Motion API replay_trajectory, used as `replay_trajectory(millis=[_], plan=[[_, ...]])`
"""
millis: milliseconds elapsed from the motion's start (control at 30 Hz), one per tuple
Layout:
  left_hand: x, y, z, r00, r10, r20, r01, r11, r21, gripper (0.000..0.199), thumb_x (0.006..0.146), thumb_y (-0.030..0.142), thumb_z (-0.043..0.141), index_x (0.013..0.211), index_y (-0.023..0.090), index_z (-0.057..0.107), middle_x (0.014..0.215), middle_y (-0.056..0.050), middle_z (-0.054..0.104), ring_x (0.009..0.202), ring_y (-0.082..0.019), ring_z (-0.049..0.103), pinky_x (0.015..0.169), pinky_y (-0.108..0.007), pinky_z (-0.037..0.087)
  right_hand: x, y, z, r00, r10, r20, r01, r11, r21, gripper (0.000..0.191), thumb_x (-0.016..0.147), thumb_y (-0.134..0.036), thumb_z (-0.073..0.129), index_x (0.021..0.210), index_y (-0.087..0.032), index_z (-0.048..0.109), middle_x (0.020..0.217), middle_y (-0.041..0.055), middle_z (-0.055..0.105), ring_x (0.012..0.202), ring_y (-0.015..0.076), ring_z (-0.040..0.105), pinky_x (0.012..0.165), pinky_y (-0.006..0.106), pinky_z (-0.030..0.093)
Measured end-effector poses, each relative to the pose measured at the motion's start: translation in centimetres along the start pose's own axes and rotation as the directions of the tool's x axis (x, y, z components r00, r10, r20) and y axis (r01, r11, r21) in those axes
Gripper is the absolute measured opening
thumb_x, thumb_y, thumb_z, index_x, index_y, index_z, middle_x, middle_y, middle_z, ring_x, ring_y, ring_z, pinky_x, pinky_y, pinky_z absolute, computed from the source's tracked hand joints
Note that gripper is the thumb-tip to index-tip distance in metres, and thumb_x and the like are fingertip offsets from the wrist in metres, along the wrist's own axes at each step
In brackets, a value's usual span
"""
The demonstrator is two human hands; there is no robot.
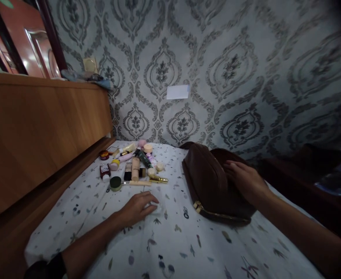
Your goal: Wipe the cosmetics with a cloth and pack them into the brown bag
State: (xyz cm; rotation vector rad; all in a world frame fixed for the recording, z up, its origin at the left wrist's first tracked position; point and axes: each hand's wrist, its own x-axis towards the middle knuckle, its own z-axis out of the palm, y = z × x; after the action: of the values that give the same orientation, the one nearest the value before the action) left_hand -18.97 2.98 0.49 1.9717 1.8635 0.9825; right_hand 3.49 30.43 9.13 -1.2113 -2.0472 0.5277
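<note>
My left hand [138,208] rests low over the patterned white cloth, fingers curled around a small clear, whitish item [158,209] whose kind I cannot make out. On the right, a brown cosmetic bag [203,174] lies on the cloth, its gold zipper pull towards me. My right hand [247,180] is at the bag's upper right part, fingers against its edge; the palm side is hidden. Beyond my left hand lie several cosmetics: a beige foundation tube [135,168], a makeup brush [140,183], a gold tube [158,179], a dark-lidded round jar [115,183] and a dark red bottle [104,171].
A wooden cabinet [48,131] borders the cloth on the left, with folded fabric [85,76] on top. Behind is a patterned wall [182,58] bearing a white sticker [177,92]. A dark surface with a clear plastic item [337,180] stands at the right.
</note>
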Motion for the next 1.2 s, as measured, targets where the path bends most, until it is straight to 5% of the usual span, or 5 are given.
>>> replay_trajectory(millis=[167,300,433,733,1200], plan=[[-0.1,0.2,0.1,0.999,-0.034,-0.019,0.034,0.999,-0.005,0.029,0.099,0.037,0.045,0.108,0.02,0.066,0.1,-0.008,0.068,0.093,-0.02,0.064,0.083,-0.03,0.05,-3.1,-3.5,-1.2,0.961,-0.17,-0.217,0.218,0.951,0.22,0.036,0.096,-0.036,0.038,0.118,-0.021,0.062,0.12,0.0146,0.068,0.113,0.0252,0.064,0.1,0.039,0.049],[0.0,0.1,0.0,0.993,-0.061,-0.104,0.059,0.998,-0.016,0.028,0.098,0.035,0.045,0.107,0.019,0.066,0.101,-0.008,0.068,0.094,-0.021,0.064,0.085,-0.031,0.05,-7.2,-6.5,0.9,0.751,-0.579,-0.317,0.646,0.742,0.178,0.025,0.095,-0.032,0.045,0.11,-0.022,0.063,0.119,0.0127,0.066,0.116,0.0258,0.06,0.104,0.045,0.046],[0.4,-0.9,-0.9,0.95,-0.097,-0.297,0.096,0.995,-0.016,0.025,0.096,0.034,0.048,0.103,0.019,0.067,0.101,-0.009,0.07,0.097,-0.022,0.065,0.087,-0.032,0.049,-11.0,-8.0,6.4,0.637,-0.759,-0.132,0.752,0.575,0.322,0.021,0.096,-0.022,0.048,0.109,-0.024,0.064,0.111,0.0101,0.068,0.109,0.0228,0.063,0.098,0.041,0.051],[0.9,-4.6,-6.8,0.854,-0.143,-0.5,0.214,0.973,0.088,0.028,0.094,0.037,0.047,0.1,0.018,0.067,0.105,-0.009,0.072,0.101,-0.024,0.065,0.089,-0.035,0.049,-14.0,-8.2,17.1,0.858,-0.451,0.245,0.247,0.781,0.574,0.022,0.092,-0.029,0.047,0.1,-0.021,0.065,0.101,0.0089,0.072,0.096,0.0256,0.068,0.087,0.039,0.054],[12.2,-17.0,-17.6,0.746,-0.383,-0.545,0.601,0.741,0.301,0.026,0.095,0.034,0.06,0.112,0.015,0.063,0.112,-0.008,0.066,0.098,-0.02,0.065,0.086,-0.041,0.056,-14.9,-7.7,17.7,0.845,-0.493,0.205,0.297,0.753,0.587,0.019,0.087,-0.012,0.048,0.091,-0.019,0.065,0.09,0.007,0.07,0.088,0.0216,0.066,0.08,0.032,0.052]])
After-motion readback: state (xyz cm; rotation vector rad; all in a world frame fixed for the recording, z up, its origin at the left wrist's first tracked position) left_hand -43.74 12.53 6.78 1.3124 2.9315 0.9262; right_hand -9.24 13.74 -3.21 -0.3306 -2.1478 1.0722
